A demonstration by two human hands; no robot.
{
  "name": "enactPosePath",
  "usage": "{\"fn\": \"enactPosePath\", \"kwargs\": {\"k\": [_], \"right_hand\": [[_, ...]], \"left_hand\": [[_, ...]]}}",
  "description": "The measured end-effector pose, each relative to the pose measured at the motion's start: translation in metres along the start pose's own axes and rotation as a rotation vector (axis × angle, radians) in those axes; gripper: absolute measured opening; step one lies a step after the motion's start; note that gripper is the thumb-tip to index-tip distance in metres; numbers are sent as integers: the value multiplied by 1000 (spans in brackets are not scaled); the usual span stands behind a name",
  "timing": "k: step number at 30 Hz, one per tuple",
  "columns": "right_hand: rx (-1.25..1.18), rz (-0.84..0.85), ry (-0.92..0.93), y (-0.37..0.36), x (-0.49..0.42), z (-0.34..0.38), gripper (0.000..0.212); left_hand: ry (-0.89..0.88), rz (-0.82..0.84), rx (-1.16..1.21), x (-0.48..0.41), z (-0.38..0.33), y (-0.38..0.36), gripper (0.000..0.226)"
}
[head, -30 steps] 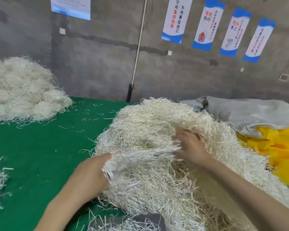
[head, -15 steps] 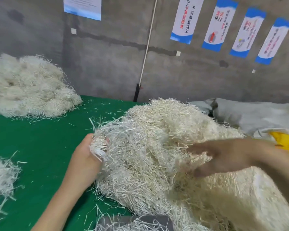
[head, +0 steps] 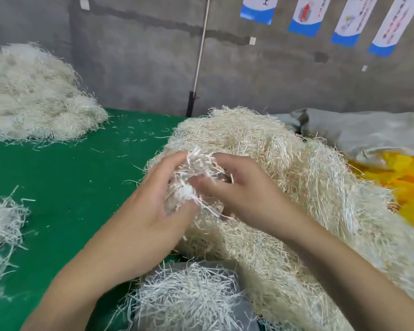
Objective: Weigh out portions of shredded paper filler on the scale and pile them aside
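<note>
A big heap of cream shredded paper filler [head: 285, 168] covers the right half of the green table [head: 65, 177]. Both hands meet over its left slope around a small white clump of filler [head: 191, 177]. My left hand [head: 153, 204] grips the clump from the left, thumb under it. From the right, my right hand [head: 239, 189] holds the same clump with curled fingers. A loose portion of white filler [head: 189, 297] lies on the grey scale [head: 246, 311] at the bottom centre, most of the scale hidden.
A tall pile of weighed filler [head: 34, 101] sits at the back left by the grey wall. Another small pile [head: 0, 230] lies at the left edge. A grey sack [head: 368, 132] and yellow bags [head: 406, 185] lie to the right. Stray strands dot the cloth.
My right hand has come in from the right to meet the left hand. The pulled-out clump is now compact between both hands. The camera tilted down, showing the filler on the scale.
</note>
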State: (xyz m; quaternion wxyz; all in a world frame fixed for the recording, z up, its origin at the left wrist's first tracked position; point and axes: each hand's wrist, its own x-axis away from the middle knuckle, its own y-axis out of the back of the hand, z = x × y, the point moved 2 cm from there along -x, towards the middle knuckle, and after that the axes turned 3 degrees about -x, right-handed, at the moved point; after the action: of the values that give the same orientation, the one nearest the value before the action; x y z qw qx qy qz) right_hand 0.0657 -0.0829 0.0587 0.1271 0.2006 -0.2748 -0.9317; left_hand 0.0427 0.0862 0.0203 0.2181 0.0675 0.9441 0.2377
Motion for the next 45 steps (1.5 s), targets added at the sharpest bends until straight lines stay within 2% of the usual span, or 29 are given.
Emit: {"fn": "enactPosePath", "kwargs": {"k": [3,8,10,12,14,16,17,18,21,22,24,26,29,31,34,36,39,43,45], "right_hand": [[-126,-83,-93,10,9,-8,12],[-180,-291,-171,20,25,-27,11],[-199,-331,-236,26,33,-29,18],[-181,-292,-258,24,39,-33,29],[-194,-271,-282,14,47,-37,52],[-279,-242,-348,3,53,-37,90],[-317,-223,-385,0,56,-36,103],[-333,-216,-390,-1,59,-34,104],[-186,-261,-254,7,67,-26,66],[-94,-265,-208,11,70,-23,65],[105,-233,-103,14,73,-22,79],[223,-99,29,4,70,-21,85],[216,78,79,-12,57,-25,59],[125,36,31,-16,56,-35,46],[54,2,-4,-23,66,-59,39],[124,99,-37,-37,75,-78,45],[387,283,-123,-63,88,-105,54],[450,301,-122,-68,100,-117,66],[472,299,-122,-65,104,-118,70]], "left_hand": [[-149,-35,55,5,-8,8,42],[-251,-260,216,4,-4,23,23],[-281,-330,223,6,-2,30,32],[-221,-284,32,4,-4,24,59],[-125,-137,-150,3,-11,4,84],[-143,-3,-201,2,-12,-13,78],[-159,36,-200,2,-12,-16,68],[-161,60,-198,2,-11,-15,59],[-98,52,-187,1,-2,-3,52],[-62,39,-183,2,4,-1,55],[20,37,-170,4,12,-3,61],[67,103,-113,4,15,-8,63],[93,223,-6,0,11,-10,51],[71,248,-46,3,15,-5,44],[38,225,-190,20,37,-1,38],[71,217,-275,37,53,-8,30],[88,247,-401,60,70,-28,24],[107,245,-495,78,80,-41,51],[59,271,-527,80,77,-44,53]]}}
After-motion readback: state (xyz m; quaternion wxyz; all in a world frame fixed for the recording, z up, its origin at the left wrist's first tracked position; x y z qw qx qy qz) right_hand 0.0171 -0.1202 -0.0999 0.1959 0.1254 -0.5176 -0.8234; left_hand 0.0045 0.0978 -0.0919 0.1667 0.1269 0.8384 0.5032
